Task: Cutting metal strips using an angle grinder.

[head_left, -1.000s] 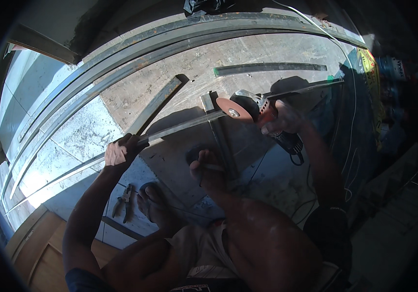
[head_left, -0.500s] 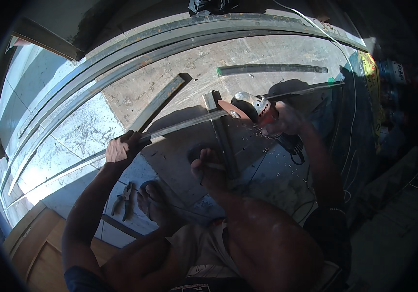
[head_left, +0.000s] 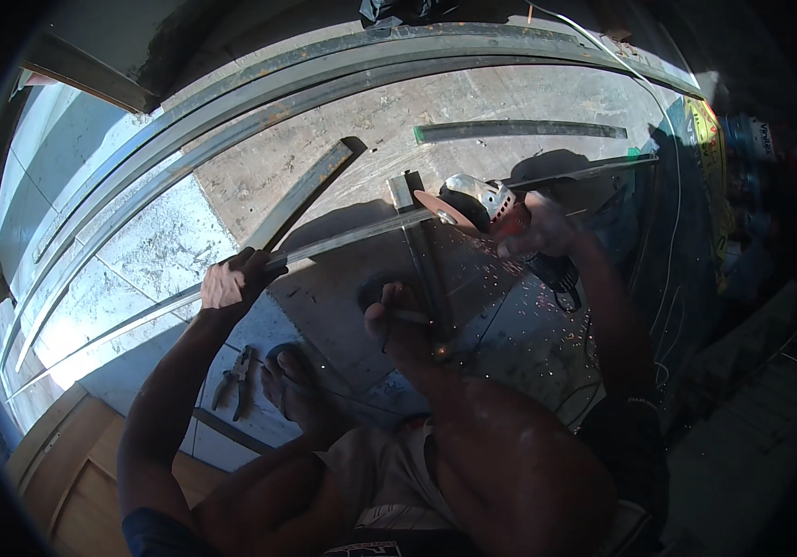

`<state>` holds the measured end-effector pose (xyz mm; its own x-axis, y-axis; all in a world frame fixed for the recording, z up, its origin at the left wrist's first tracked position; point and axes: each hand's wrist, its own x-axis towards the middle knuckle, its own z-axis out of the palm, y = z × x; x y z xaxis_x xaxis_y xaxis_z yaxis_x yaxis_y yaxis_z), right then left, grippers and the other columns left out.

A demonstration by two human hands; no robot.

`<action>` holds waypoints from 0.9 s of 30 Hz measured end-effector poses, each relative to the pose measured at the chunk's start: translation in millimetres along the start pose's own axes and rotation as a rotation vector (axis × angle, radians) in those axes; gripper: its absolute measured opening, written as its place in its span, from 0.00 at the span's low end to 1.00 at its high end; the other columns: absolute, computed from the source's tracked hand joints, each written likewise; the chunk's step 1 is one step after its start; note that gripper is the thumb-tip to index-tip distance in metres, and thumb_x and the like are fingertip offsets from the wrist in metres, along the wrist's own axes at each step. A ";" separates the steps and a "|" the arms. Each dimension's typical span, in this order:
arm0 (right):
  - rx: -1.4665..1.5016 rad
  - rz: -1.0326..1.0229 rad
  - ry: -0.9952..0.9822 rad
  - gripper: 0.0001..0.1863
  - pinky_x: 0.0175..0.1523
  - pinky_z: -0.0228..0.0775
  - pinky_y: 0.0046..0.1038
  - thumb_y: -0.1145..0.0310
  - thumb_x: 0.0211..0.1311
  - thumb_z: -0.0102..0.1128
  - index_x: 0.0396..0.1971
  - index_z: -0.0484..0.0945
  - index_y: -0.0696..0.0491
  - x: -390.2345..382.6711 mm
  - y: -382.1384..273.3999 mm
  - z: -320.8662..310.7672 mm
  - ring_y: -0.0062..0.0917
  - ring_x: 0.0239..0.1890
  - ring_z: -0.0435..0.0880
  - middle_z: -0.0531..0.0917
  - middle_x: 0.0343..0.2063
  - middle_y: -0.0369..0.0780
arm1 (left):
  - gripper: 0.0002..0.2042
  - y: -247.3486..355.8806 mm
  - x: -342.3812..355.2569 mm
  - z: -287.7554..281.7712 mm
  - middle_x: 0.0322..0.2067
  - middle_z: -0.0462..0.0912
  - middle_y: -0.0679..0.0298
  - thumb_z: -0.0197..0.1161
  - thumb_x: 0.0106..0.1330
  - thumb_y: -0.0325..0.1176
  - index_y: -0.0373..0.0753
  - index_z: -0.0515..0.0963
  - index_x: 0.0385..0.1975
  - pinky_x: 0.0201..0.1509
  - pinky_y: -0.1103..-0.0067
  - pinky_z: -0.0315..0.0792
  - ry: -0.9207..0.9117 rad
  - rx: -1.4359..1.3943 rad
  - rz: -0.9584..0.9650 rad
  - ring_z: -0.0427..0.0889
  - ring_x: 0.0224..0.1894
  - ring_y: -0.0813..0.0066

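Note:
My left hand (head_left: pixel 231 282) is closed round a long thin metal bar (head_left: pixel 343 241) that runs from the lower left up to the right. In my right hand (head_left: pixel 544 226) is an angle grinder (head_left: pixel 501 215), gripped by its red and black body. Its reddish cutting disc (head_left: pixel 442 206) meets the bar, and orange sparks spray down toward my knee. Under the bar, close to the disc, lies a metal crosspiece (head_left: pixel 422 255). A short rusty metal tube (head_left: pixel 304 193) lies beside my left hand, one end near the fingers.
Several long metal bars (head_left: pixel 259 110) curve across the far floor. A short dark bar (head_left: pixel 521 132) with a green end lies beyond the grinder. Pliers (head_left: pixel 235 381) rest by my left foot (head_left: pixel 289 381). A white cable (head_left: pixel 663 121) runs down the right side, near bottles (head_left: pixel 747 139).
The spark spray has grown denser and spreads wider and lower. The grinder has shifted very slightly; my left hand and the bar stay in place.

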<state>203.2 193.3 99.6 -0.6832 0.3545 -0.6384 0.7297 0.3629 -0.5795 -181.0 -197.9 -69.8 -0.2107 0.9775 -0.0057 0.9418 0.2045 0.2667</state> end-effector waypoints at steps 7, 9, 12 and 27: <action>-0.047 0.065 0.015 0.33 0.50 0.74 0.34 0.54 0.36 0.83 0.43 0.82 0.57 -1.3 -3.7 -1.8 0.33 0.42 0.84 0.86 0.38 0.42 | 0.18 -1.3 2.1 -1.4 0.47 0.87 0.64 0.60 0.66 0.34 0.52 0.82 0.57 0.33 0.71 0.72 0.113 0.016 0.088 0.78 0.25 0.67; -0.028 0.054 0.001 0.33 0.51 0.74 0.34 0.54 0.36 0.83 0.42 0.82 0.56 -0.9 -3.0 -2.1 0.33 0.42 0.84 0.86 0.38 0.42 | 0.18 -0.5 2.6 -2.4 0.47 0.87 0.65 0.61 0.66 0.35 0.52 0.82 0.56 0.33 0.71 0.72 0.090 0.001 0.107 0.78 0.25 0.68; -0.001 0.055 -0.003 0.34 0.52 0.74 0.35 0.51 0.36 0.83 0.43 0.83 0.55 0.9 -0.2 -1.1 0.36 0.45 0.84 0.86 0.40 0.45 | 0.19 2.0 3.0 -1.9 0.48 0.87 0.64 0.61 0.66 0.35 0.54 0.82 0.57 0.32 0.71 0.72 0.060 -0.012 0.053 0.78 0.25 0.68; -0.087 0.054 0.014 0.35 0.53 0.74 0.36 0.50 0.37 0.83 0.46 0.83 0.55 -1.1 -20.0 -4.5 0.37 0.46 0.84 0.84 0.40 0.44 | 0.20 34.9 27.7 -44.8 0.48 0.86 0.58 0.67 0.64 0.49 0.50 0.82 0.54 0.41 0.69 0.76 -0.036 -0.045 -0.007 0.86 0.39 0.61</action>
<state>189.2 189.5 114.2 -0.6433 0.3874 -0.6603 0.7612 0.4161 -0.4975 -165.7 -165.9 -17.5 -0.2068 0.9775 -0.0421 0.9275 0.2095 0.3096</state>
